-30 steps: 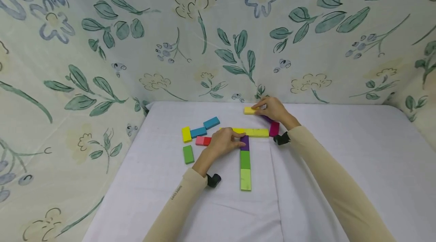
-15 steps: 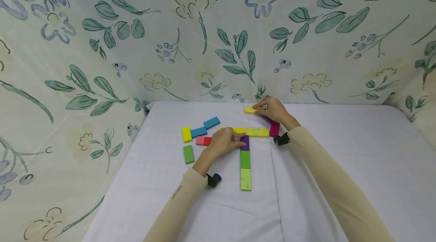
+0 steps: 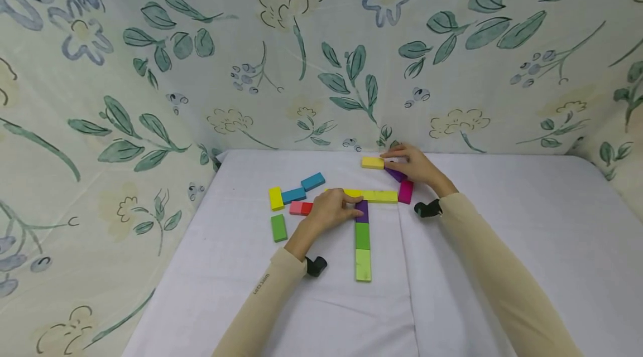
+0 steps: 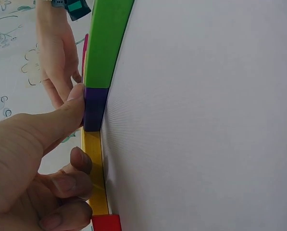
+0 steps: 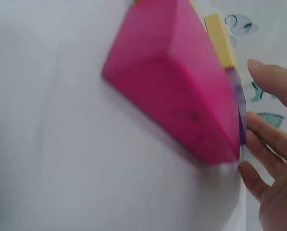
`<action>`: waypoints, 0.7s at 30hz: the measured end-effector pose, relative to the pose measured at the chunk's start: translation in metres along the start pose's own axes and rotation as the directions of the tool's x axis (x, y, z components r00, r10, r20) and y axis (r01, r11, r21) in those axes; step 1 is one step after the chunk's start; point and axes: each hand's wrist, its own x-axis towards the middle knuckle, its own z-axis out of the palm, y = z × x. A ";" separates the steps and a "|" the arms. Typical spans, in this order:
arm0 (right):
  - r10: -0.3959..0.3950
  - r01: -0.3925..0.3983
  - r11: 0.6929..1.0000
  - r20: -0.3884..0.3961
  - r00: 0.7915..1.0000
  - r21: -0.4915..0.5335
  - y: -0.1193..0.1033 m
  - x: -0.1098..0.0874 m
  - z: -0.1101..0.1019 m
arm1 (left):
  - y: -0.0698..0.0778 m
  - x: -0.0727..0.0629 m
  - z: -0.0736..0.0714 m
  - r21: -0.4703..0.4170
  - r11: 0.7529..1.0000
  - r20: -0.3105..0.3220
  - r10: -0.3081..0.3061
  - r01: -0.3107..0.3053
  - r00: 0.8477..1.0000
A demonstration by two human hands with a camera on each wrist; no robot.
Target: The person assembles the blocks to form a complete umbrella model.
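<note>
In the head view, my left hand (image 3: 329,209) rests at a T of flat blocks, thumb and forefinger touching around the upper purple block (image 3: 364,205) and the yellow crossbar (image 3: 380,196). In the left wrist view the thumb lies against that purple block (image 4: 95,108), with other fingers curled beside a yellow block (image 4: 96,173). My right hand (image 3: 414,165) hovers with loose fingers by a tilted purple block (image 3: 396,174), which adjoins a yellow block (image 3: 373,163). A magenta block (image 3: 406,192) stands at the crossbar's right end, large in the right wrist view.
The T's stem continues with a green block (image 3: 362,236) and a light green block (image 3: 363,265). Left of the left hand lie blue blocks (image 3: 313,182), a yellow block (image 3: 276,198), pink and red blocks (image 3: 297,208) and a green block (image 3: 278,228). A floral cloth (image 3: 281,95) hangs behind the table.
My right hand has shifted right, away from the far yellow block, uncovering more of it and of the tilted purple block. The left hand stays in place.
</note>
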 end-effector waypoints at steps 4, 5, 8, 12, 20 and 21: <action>-0.004 0.000 0.998 0.062 0.998 0.059 0.012 -0.002 -0.005 | 0.001 -0.001 0.000 -0.002 1.000 -0.003 -0.003 0.003 1.000; -0.004 -0.001 0.998 0.074 0.997 0.064 0.014 -0.002 -0.005 | 0.001 -0.001 0.000 -0.001 1.000 -0.004 -0.003 0.003 1.000; -0.002 -0.005 0.998 0.096 0.995 0.068 0.019 -0.002 -0.005 | 0.000 -0.001 0.000 0.005 1.000 -0.008 -0.003 0.003 1.000; 0.003 -0.010 0.997 0.104 0.995 0.070 0.023 -0.003 -0.004 | -0.001 -0.001 0.001 0.011 1.000 -0.012 0.001 -0.001 1.000; 0.014 -0.022 0.997 0.099 0.995 0.080 0.024 -0.003 -0.002 | 0.000 -0.002 0.000 0.008 1.000 -0.011 0.016 -0.016 1.000; 0.015 -0.023 0.996 0.099 0.995 0.082 0.025 -0.003 -0.002 | 0.000 -0.002 -0.001 0.009 1.000 -0.011 0.016 -0.016 1.000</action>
